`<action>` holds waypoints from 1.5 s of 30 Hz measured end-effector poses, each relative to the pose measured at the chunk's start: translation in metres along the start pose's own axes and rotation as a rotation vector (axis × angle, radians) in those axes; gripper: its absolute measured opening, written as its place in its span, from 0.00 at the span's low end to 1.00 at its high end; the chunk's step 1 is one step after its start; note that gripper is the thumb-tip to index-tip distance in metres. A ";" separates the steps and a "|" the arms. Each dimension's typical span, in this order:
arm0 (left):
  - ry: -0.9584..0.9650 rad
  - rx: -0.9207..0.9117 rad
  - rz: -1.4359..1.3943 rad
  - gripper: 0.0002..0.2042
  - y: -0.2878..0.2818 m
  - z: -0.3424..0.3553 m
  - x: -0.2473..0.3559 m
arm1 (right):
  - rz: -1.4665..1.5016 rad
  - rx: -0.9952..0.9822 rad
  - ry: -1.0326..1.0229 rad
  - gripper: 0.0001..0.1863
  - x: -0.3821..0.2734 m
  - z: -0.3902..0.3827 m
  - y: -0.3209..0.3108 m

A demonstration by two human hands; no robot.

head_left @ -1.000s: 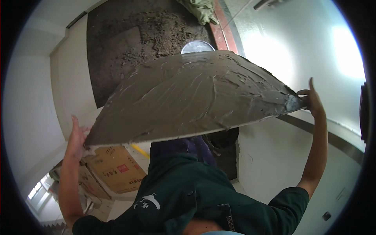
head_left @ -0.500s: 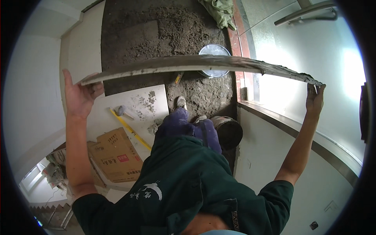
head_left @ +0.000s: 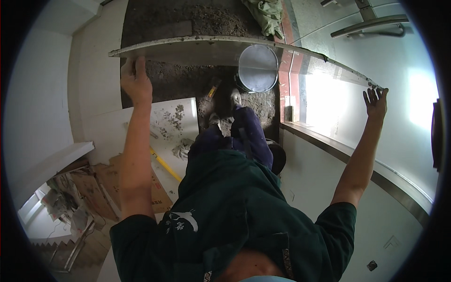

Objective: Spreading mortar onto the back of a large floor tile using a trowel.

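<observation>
A large tile slab point(head_left: 202, 50) spans the space ahead of me, tilted up on edge, its glossy grey face toward me and its rim dotted with mortar. My left hand point(head_left: 136, 82) holds it near its left end, with fingers against the lower part of that face. At the slab's far right end, my right hand point(head_left: 376, 102) grips the corner with bent fingers. Whether the slab's lower edge touches the floor, I cannot tell. A round metal bucket point(head_left: 258, 68) with a greyish inside stands just on my side of the slab, partly in front of it.
Rough mortar point(head_left: 211, 23) covers the floor beyond the slab. A yellow-handled tool point(head_left: 213, 89) lies by my feet. At left are a laid white tile point(head_left: 176, 131), a yellow level point(head_left: 165, 164) and cardboard point(head_left: 159, 197). A dark bucket point(head_left: 278, 157), a green sack point(head_left: 265, 16) and a door handle point(head_left: 369, 26) also show.
The slab has moved away from me and tilted up, so its smooth face now shows. My left hand has shifted inward along it; my right hand stays at the corner. My feet have stepped.
</observation>
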State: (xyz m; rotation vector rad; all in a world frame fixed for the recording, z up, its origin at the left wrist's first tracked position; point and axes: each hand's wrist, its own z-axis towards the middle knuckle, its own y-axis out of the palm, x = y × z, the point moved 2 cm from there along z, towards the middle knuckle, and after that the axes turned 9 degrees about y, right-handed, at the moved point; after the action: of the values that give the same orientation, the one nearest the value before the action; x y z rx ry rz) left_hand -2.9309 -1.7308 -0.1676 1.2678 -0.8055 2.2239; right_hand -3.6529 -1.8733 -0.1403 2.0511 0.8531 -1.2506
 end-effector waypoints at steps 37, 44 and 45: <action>0.021 -0.120 0.128 0.25 0.073 -0.004 -0.248 | 0.182 -0.043 -0.146 0.39 0.049 0.084 0.080; 0.095 -0.044 0.151 0.23 0.080 0.006 -0.228 | 0.063 -0.728 -0.330 0.09 0.259 0.171 0.091; 0.070 -0.028 0.195 0.23 0.089 0.004 -0.231 | -0.697 -0.328 -0.560 0.12 0.265 0.202 0.060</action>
State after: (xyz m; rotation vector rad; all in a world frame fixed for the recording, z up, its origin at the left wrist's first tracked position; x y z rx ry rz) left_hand -2.8757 -1.8211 -0.3916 1.1337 -0.9661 2.3849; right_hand -3.6209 -2.0043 -0.4513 1.0675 1.4216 -1.7741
